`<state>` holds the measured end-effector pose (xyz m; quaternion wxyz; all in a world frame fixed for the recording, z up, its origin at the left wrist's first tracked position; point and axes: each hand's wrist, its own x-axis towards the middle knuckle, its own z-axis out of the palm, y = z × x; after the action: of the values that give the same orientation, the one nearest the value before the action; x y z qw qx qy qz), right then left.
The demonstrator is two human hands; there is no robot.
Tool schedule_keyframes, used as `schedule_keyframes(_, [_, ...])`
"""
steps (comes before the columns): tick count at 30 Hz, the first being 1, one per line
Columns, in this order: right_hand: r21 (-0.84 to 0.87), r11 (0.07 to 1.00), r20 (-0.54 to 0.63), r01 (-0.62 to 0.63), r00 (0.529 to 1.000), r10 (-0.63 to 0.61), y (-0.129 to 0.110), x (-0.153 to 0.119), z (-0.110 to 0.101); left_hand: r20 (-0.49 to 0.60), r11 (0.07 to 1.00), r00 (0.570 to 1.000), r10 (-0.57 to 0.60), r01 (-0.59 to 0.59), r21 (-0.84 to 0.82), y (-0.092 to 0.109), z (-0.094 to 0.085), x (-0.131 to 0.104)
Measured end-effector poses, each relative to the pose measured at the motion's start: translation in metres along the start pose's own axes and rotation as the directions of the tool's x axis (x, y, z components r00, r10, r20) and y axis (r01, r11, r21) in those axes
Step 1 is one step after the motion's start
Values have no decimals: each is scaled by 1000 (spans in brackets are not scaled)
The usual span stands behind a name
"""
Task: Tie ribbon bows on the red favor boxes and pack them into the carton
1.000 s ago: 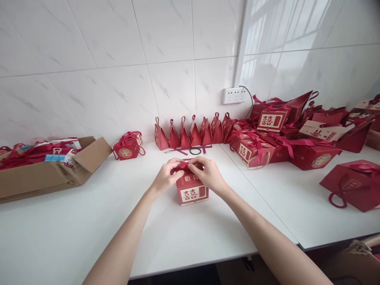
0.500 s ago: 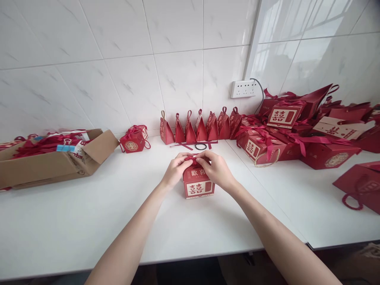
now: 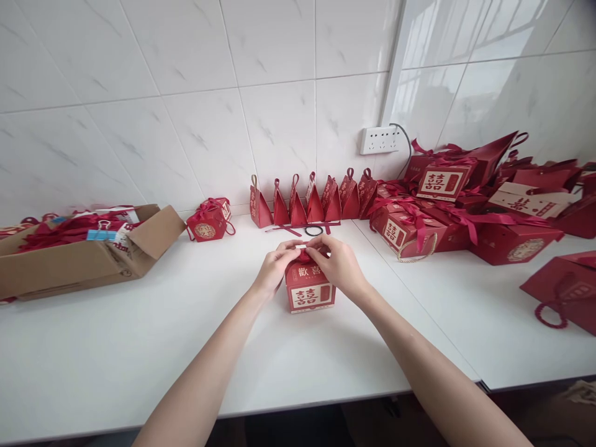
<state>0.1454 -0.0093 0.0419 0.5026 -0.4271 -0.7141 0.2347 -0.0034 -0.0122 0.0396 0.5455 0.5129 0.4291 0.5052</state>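
A red gift box point(image 3: 311, 297) with a cream double-happiness label stands upright on the white table in front of me. Dark red ribbon point(image 3: 303, 256) lies gathered at its top. My left hand point(image 3: 278, 264) pinches the ribbon from the left, thumb and fingers closed on it. From the right, my right hand point(image 3: 336, 261) grips the same ribbon, its fingertips close to those of the left. The fingers hide part of the ribbon and the box's top edge.
Behind stand several red triangular boxes point(image 3: 298, 205) with loops, a black ring point(image 3: 313, 230) before them. A small red box point(image 3: 208, 222) and a cardboard carton point(image 3: 93, 267) of red ribbons are left. Red boxes point(image 3: 444, 183) pile up at right, below a socket strip point(image 3: 380, 140).
Both hands have shifted slightly at the top of the box, fingertips still on the ribbon. The box stays in place; the camera view has moved a little.
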Motion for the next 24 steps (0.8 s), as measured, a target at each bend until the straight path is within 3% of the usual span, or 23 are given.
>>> schedule_keyframes(3, [-16,990,-10,143,990,-143,0,-3,-6,2,997,999,-33,33,-67,0,0,-1])
schedule_keyframes(6, [-43,963,73,264,963,-261,2,-5,-12,-8,994,999,-44,43,-100,1,-1,-2])
schedule_keyframes(11, [-92,952,79,292,955,-286,8,-4,-11,26,992,999,-48,50,-113,1,-1,-3])
schedule_keyframes(18, [-94,942,63,322,946,-317,11,-1,-12,-51,979,986,157,-149,141,-1,-7,-1])
schedule_keyframes(24, [-99,949,72,299,953,-293,12,-1,-13,41,995,998,-49,53,-90,3,-5,-4])
